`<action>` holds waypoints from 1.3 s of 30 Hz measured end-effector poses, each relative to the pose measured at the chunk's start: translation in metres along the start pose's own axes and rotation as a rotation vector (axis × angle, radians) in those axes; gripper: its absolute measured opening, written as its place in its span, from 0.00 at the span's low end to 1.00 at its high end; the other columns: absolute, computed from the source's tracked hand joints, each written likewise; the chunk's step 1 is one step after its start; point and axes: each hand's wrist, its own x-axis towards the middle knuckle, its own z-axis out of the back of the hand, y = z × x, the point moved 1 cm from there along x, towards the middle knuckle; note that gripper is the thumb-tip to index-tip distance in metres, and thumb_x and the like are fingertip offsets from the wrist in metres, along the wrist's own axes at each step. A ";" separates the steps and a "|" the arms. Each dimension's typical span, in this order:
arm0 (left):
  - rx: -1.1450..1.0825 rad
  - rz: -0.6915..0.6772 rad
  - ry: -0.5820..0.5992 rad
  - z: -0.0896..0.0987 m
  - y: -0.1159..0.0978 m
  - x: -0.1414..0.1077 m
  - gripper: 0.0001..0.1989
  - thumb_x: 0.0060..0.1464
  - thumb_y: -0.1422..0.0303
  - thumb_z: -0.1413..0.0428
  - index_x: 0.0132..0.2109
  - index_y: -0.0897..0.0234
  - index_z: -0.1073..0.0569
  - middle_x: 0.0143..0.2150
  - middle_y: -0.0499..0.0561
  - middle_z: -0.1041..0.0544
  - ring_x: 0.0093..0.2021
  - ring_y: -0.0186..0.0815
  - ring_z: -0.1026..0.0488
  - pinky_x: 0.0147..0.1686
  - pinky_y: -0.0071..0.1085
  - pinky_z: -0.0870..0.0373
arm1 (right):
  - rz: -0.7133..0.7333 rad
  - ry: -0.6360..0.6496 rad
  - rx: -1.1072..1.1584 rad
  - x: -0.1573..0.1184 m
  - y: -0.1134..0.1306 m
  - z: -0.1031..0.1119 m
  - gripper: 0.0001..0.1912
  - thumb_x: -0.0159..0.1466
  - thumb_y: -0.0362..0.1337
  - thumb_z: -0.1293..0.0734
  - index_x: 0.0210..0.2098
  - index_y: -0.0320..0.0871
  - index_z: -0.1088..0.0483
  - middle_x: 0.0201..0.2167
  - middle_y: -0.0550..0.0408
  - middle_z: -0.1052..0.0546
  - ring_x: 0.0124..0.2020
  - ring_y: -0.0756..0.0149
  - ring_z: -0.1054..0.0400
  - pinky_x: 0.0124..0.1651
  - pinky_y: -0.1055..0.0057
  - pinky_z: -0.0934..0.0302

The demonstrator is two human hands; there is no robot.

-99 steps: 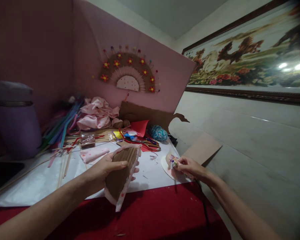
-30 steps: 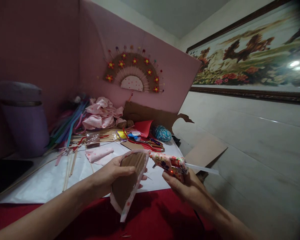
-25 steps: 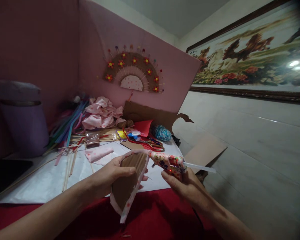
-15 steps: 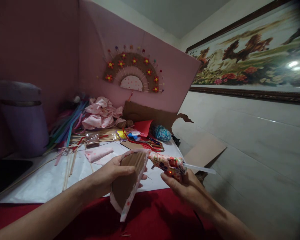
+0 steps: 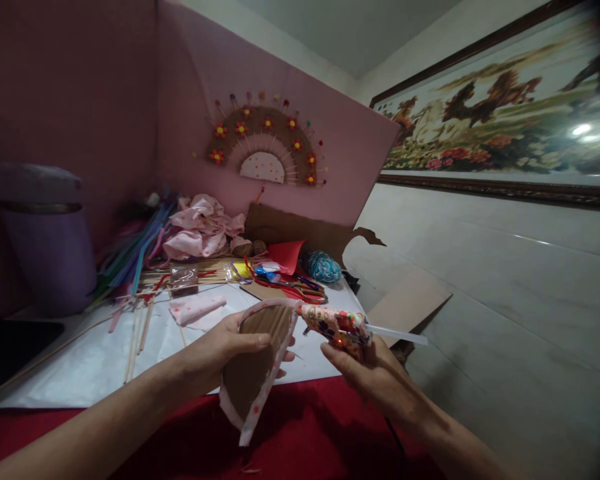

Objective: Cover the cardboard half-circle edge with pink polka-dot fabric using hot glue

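Observation:
My left hand [image 5: 235, 343] grips a half-round cardboard piece [image 5: 254, 360], thumb on its brown face and fingers behind it. Pink dotted fabric [image 5: 257, 408] is folded over its edges, with a strip sticking out at the lower end. In my right hand [image 5: 367, 373] is a flower-patterned hot glue gun [image 5: 333, 325], its small light glowing orange-red. A clear glue stick [image 5: 400, 335] pokes out of its back. The gun's nozzle is at the upper right corner of the piece; whether it touches cannot be told. My right fingers wrap the handle and are partly hidden.
Scissors [image 5: 310, 293], a blue yarn ball [image 5: 323, 267], wooden sticks [image 5: 141, 337] and crumpled pink fabric [image 5: 200, 227] lie on the white table cover [image 5: 95, 363]. A purple tumbler [image 5: 47, 247] stands left. Behind, a pink board [image 5: 340, 147] bears a pinned cardboard arch [image 5: 280, 115].
Almost nothing differs. The glue gun and its glue stick have shifted very slightly to the left, with the nozzle still at the piece's corner.

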 end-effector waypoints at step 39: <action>0.024 0.010 -0.023 -0.003 -0.002 -0.001 0.26 0.48 0.73 0.39 0.55 0.63 0.33 0.47 0.62 0.24 0.44 0.51 0.24 0.43 0.46 0.29 | -0.034 -0.042 0.056 -0.007 0.005 -0.001 0.13 0.59 0.44 0.34 0.24 0.42 0.36 0.21 0.60 0.38 0.22 0.72 0.50 0.24 0.74 0.52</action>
